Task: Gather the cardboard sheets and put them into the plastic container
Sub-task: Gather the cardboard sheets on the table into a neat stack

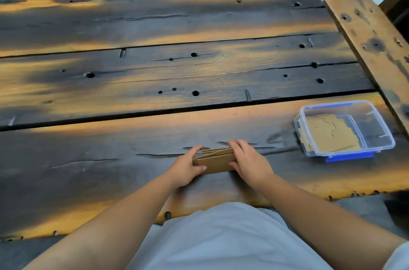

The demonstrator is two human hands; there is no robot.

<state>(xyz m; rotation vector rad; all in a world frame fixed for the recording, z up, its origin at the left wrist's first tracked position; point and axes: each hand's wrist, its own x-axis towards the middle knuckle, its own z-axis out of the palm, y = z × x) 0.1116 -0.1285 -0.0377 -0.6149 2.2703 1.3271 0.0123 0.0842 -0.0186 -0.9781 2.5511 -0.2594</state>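
Hands: left hand [188, 167] and right hand [247, 162] clamp cardboard sheets [218, 160] upright, near table's [155, 143] front edge.
Risk: uneven stack — sheets may slip before reaching plastic container [345, 129].

The one camera sits on the person's head, close above the near edge of the wooden table [155, 75], looking forward and down across it toward the far edge.
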